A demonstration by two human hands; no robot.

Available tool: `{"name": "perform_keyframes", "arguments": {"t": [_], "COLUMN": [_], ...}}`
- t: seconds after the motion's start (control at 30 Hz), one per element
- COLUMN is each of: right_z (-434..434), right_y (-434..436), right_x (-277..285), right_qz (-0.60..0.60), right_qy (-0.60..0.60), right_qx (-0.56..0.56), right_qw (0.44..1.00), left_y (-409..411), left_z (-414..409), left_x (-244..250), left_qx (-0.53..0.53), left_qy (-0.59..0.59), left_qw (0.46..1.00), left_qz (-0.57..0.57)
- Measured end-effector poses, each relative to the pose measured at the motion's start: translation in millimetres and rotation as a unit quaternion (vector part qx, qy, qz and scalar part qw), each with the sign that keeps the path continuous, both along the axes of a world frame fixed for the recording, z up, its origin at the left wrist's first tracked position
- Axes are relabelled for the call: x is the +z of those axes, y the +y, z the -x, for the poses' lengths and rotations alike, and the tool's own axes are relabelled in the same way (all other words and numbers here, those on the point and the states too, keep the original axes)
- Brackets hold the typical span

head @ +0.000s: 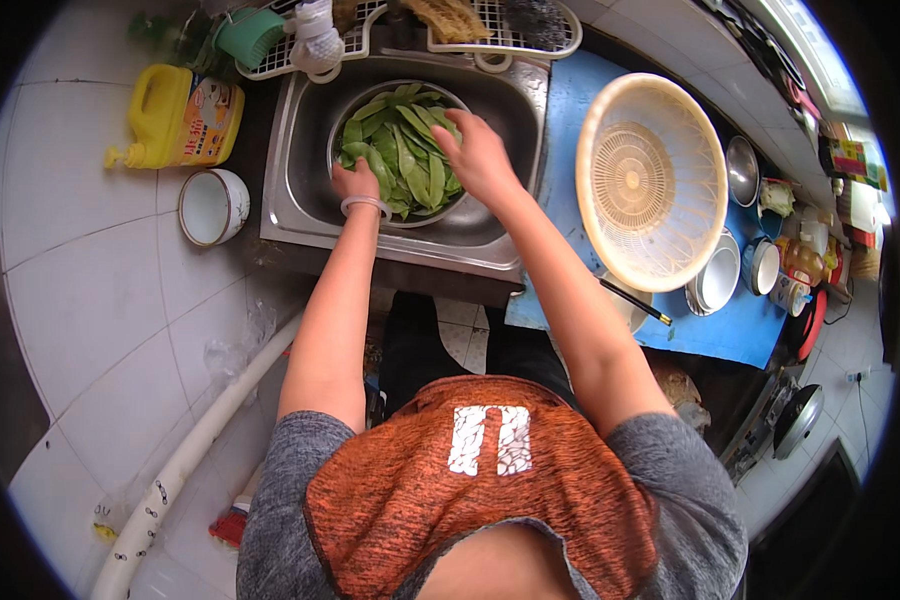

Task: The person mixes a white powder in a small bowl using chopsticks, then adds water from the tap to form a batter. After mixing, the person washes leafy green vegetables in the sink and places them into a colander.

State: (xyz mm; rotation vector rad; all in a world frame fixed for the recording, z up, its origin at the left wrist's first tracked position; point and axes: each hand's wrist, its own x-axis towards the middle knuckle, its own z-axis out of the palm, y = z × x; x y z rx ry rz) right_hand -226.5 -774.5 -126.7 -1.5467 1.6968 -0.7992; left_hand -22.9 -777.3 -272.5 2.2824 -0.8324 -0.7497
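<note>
A round metal basin stands in the stainless steel sink, heaped with flat green bean pods. My left hand, with a pale bangle on its wrist, rests at the basin's near left edge against the pods. Its fingers are partly hidden, so a hold on any pod cannot be made out. Over the right side of the basin is my right hand, fingers apart and holding nothing. Some pods and part of the right rim lie hidden beneath it.
Right of the sink, a large cream plastic colander sits on a blue counter, near stacked white bowls and a black stick. A yellow detergent jug and an enamel mug are at left. A wire rack borders the sink's far side.
</note>
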Motion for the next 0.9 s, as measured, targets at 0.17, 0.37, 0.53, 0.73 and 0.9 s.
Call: {"name": "perform_keyframes", "arguments": {"t": [0.17, 0.37, 0.53, 0.73, 0.9], "right_z": [-45, -62, -99, -100, -91], "right_y": [-68, -79, -15, -8, -11], "right_x": [-138, -150, -121, -144, -154], "right_qz": [-0.072, -0.186, -0.058, 0.038, 0.083], "right_qy": [0.139, 0.011, 0.008, 0.126, 0.204], "right_qx": [0.039, 0.039, 0.054, 0.052, 0.106], "right_qw": [0.987, 0.982, 0.997, 0.99, 0.97], "left_y": [-9, -27, -26, -15, 1], "left_z": [-5, 3, 14, 10, -11], "left_x": [-37, -50, -26, -2, -1], "left_qx": [0.045, 0.047, 0.086, 0.093, 0.042], "left_qy": [0.306, 0.4, 0.626, 0.505, 0.393], "left_qw": [0.951, 0.915, 0.774, 0.858, 0.918], "left_qz": [-0.009, -0.027, 0.042, 0.01, -0.032]}}
